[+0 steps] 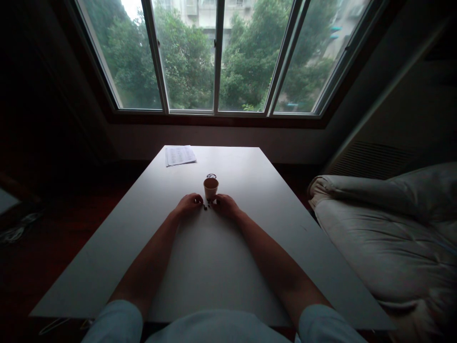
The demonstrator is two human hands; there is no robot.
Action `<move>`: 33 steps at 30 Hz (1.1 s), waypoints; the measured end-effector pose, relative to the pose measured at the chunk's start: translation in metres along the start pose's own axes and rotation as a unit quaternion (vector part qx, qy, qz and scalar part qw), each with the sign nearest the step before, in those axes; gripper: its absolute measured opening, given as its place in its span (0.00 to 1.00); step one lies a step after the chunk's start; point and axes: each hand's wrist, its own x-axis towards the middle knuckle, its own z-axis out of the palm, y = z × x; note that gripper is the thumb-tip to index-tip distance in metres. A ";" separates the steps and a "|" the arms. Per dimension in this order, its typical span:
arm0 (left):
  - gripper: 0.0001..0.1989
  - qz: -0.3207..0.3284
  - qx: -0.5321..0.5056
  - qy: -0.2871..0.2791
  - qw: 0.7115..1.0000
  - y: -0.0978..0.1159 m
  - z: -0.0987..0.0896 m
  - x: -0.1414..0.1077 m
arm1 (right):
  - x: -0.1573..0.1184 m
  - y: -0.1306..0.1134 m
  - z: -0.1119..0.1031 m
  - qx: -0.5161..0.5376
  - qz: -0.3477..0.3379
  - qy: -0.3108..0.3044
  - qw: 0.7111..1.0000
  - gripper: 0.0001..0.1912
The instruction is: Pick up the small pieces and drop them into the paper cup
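An upright paper cup (pixel 211 191) stands on the white table, its inside looking brown. Several small dark pieces (pixel 205 208) lie just in front of it, too small to name. To the left of these pieces rests my left hand (pixel 189 205), thumb and fingers curled together. My right hand (pixel 227 206) is on the other side, close to the cup's base, with its fingertips pinched beside the dark pieces. Whether either hand holds a piece is too small to see. Behind the cup lies a small dark, looped object (pixel 211 176), partly hidden by the rim.
Printed sheets of paper (pixel 180 155) lie at the far left corner of the white table (pixel 221 267). A padded, light-coloured couch or bedding (pixel 389 233) stands along the right side. Beyond the far edge are a wall and a window (pixel 189 62).
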 end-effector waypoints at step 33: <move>0.10 -0.017 0.037 0.026 0.999 -0.006 0.006 0.001 | 0.001 -0.019 -0.007 0.021 -0.044 0.176 0.983 0.12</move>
